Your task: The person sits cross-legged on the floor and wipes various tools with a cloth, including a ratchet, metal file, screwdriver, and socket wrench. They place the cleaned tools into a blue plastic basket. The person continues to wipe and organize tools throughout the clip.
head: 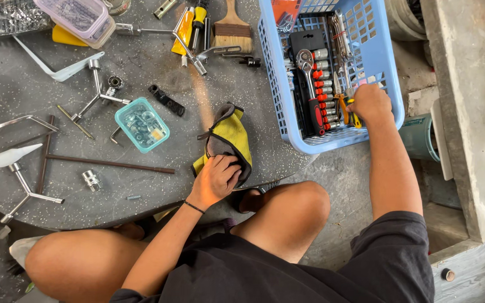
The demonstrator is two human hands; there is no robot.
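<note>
While the left hand (215,178) is pressed closed on a yellow-grey glove (228,140) at the table's near edge, orange-handled pliers (345,108), lengthwise in the blue basket (385,62), are gripped by the right hand (369,102).

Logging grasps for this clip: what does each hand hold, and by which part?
Left hand grips the yellow-grey glove at its near end. Right hand is in the blue basket, on orange-handled pliers; exact hold unclear.

Left hand (215,180) sat on the glove (228,140) at the table's (23,90) near edge. Small tub (141,124) lay just left of it. Basket (332,73) was off to the right, right hand (369,104) inside, ratchet (310,90) left of it. Brush (232,27) lay far back.
</note>
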